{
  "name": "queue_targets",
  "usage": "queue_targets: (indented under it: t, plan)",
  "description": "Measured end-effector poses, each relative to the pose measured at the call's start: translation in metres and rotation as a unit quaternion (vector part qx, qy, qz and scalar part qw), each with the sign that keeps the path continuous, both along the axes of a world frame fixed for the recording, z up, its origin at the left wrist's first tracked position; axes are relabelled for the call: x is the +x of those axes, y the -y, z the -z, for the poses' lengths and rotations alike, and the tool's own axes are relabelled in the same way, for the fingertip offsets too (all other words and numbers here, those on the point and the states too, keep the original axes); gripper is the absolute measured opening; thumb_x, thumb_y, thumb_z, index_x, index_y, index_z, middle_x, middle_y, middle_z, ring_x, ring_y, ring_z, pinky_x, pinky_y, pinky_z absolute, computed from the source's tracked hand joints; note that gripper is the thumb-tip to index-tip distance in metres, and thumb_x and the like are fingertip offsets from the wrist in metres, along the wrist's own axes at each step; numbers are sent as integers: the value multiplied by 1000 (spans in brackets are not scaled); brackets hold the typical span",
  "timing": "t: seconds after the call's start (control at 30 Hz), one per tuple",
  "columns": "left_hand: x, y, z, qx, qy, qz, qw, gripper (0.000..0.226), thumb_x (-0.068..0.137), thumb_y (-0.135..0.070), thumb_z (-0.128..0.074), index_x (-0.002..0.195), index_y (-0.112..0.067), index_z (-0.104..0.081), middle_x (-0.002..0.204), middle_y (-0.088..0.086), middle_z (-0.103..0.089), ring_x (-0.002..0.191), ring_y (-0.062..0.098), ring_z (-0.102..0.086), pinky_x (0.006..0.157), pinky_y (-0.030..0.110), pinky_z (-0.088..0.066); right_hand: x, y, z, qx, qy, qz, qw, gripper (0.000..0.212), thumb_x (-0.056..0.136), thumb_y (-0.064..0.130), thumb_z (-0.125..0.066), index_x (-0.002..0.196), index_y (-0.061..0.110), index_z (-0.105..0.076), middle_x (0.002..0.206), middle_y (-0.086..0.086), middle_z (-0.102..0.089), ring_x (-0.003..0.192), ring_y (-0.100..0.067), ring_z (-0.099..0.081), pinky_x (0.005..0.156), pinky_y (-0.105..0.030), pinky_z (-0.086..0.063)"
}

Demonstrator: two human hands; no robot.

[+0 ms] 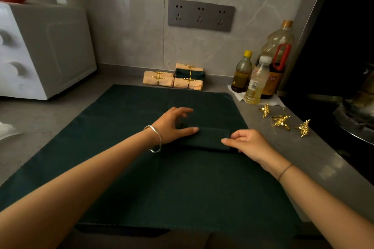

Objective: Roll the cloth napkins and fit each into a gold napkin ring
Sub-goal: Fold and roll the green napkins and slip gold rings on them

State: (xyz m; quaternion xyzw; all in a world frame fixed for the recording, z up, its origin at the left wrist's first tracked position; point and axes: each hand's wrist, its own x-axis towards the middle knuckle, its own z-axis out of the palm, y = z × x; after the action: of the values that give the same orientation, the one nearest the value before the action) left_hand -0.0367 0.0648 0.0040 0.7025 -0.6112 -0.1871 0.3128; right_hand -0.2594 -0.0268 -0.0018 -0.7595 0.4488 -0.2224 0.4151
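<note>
Your left hand [175,125], spread, rests only its thumb on the rolled napkin [210,137] mid-frame while your right hand [248,141] pinches its end, so easing off could let it unroll.

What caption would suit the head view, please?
Left hand touches, right hand pinches a folded green napkin; gold rings lie nearby.

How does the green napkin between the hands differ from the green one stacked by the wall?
The near green napkin has no ring; the far green napkin has a gold ring round its middle. The near one lies on the spread green cloth, touched by the left hand, held by the right hand; the far one rests untouched on a peach napkin. Both are green, folded into narrow bundles.
</note>
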Motion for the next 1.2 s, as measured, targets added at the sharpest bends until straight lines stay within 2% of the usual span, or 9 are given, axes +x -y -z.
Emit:
queue_targets:
  t: [0.1,0.33,0.43,0.5,0.57,0.63,0.8,0.97,1.2]
  plan:
    - [-5,11,5,34,-50,53,997,34,89,-41,-55,121,-30,-57,115,-13,-54,103,4,-53,95,24,-43,2,3,-3,14,-21,0,1000,19,77,28,-74,87,14,-66,78,-4,-67,63,-8,-53,59,-18,-42]
    - [-5,23,21,-19,-91,16,996,19,86,-28,-63,102,-22,-71,95,-16,-65,86,-6,-58,86,13,-44,4,0,8,-12,36,29,999,29,75,24,-77,97,13,-62,78,-6,-69,68,-10,-61,59,-16,-45]
    - [-5,25,21,-18,-99,14,995,16,86,-26,-64,100,-21,-71,94,-14,-65,87,-4,-59,81,11,-45,3,2,18,-116,69,38,990,40,73,20,-78,106,17,-56,84,-3,-58,62,-8,-49,54,-11,-40]
    - [-5,27,21,-14,-99,10,995,15,86,-26,-64,99,-22,-71,94,-15,-65,87,-3,-59,83,13,-44,2,2,22,-224,47,1,974,46,77,22,-75,118,26,-53,106,4,-50,83,-6,-50,68,-7,-39]
    - [-6,28,21,-12,-98,4,995,15,86,-26,-65,98,-22,-71,94,-15,-65,89,0,-60,86,16,-44,3,0,22,-282,19,-78,956,50,85,29,-65,132,30,-47,133,15,-40,121,1,-38,96,-1,-26]
    - [-6,28,22,-19,-98,-2,995,15,85,-26,-66,98,-21,-72,94,-13,-67,91,1,-61,88,18,-45,7,-6,22,-286,-29,-155,945,54,91,38,-53,142,34,-34,148,24,-22,137,8,-12,108,-7,-6]
    - [-7,27,19,-14,-77,7,997,17,87,-24,-64,101,-20,-71,99,-10,-67,89,-2,-59,91,19,-46,10,-9,26,-278,-174,-229,917,58,96,50,-33,148,37,-12,149,29,-3,134,14,10,101,-4,12]
    - [-11,15,5,0,98,38,994,30,95,-29,-51,123,-22,-60,125,-5,-60,113,8,-54,99,22,-40,10,-4,23,-279,-203,-236,908,60,94,53,-35,148,34,-16,154,22,-10,138,9,1,110,-15,6]
    - [-19,-16,11,-12,288,140,947,45,99,-40,-34,142,-29,-36,147,-9,-38,139,6,-24,114,24,-13,10,-2,25,-293,-207,-241,902,60,95,52,-35,148,35,-14,154,23,-8,138,8,3,111,-18,8]
